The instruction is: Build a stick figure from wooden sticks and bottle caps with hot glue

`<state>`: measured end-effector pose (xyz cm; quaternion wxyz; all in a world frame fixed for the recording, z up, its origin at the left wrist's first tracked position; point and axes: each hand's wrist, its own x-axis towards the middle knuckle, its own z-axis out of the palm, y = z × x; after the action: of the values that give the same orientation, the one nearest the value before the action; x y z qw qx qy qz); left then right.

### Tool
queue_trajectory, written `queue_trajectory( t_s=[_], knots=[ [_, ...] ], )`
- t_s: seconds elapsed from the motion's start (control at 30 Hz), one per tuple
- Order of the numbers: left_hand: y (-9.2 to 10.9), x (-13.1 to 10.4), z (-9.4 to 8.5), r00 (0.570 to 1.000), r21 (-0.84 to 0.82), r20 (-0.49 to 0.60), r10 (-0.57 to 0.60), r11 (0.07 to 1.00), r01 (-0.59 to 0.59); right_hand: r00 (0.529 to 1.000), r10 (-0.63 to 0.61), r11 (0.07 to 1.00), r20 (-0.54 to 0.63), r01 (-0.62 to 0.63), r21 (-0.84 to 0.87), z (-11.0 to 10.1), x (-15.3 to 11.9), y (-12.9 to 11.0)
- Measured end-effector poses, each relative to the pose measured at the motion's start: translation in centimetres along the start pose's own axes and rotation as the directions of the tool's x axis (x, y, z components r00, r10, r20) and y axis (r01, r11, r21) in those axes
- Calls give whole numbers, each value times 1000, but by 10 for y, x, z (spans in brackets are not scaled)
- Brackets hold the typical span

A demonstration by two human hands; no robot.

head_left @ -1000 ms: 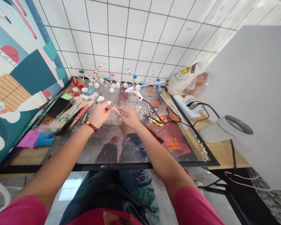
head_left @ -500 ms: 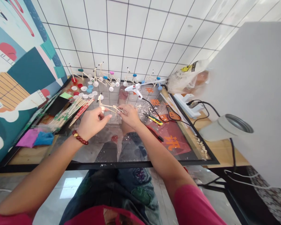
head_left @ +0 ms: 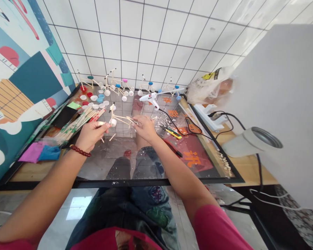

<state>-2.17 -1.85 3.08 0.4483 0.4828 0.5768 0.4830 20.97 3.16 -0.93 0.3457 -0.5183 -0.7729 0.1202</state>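
A small bicycle model [head_left: 121, 118] of thin wooden sticks is held just above the glass tabletop [head_left: 94, 163], with a dark-tipped stick upright at its left end. My left hand [head_left: 91, 134] pinches the white bottle cap [head_left: 113, 122] at that left end between thumb and fingertips. The frame's right end sits between the fingers of my right hand [head_left: 145, 128], which partly hide it. Under the model lie a few short loose stick pieces [head_left: 112, 137].
Similar stick models [head_left: 114, 86] line the wall side. A white glue gun [head_left: 151, 99] trails a black cord rightward. Loose caps [head_left: 94, 98] and bundled sticks [head_left: 77, 126] lie left. Cutters [head_left: 173, 132], red-handled pliers [head_left: 173, 147], shavings and a power strip [head_left: 208, 116] are right.
My left hand has moved left and slightly down along the model, now gripping the cap at its outer side, so more of the cap and frame shows. My right hand has barely moved.
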Motion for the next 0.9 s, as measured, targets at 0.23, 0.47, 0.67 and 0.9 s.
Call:
queue_trajectory(
  t_s=[0.23, 0.47, 0.67, 0.9],
  knots=[
    [-2, -1, -3, 999, -19, -22, 34, 999, -34, 1000, 6, 1000, 13, -6, -14, 0, 0, -1],
    [-5, -3, 1, 993, -77, 31, 113, 991, -110, 998, 51, 998, 20, -50, -43, -5, -1, -8],
    [-6, -4, -5, 980, 383, -17, 198, 907, -176, 999, 54, 998, 10, -53, -39, -3, -1, -7],
    [5, 2, 14, 868, 614, 239, 435, 625, -482, 1000, 14, 1000, 12, -14, -5, -1, -1, -5]
  ],
)
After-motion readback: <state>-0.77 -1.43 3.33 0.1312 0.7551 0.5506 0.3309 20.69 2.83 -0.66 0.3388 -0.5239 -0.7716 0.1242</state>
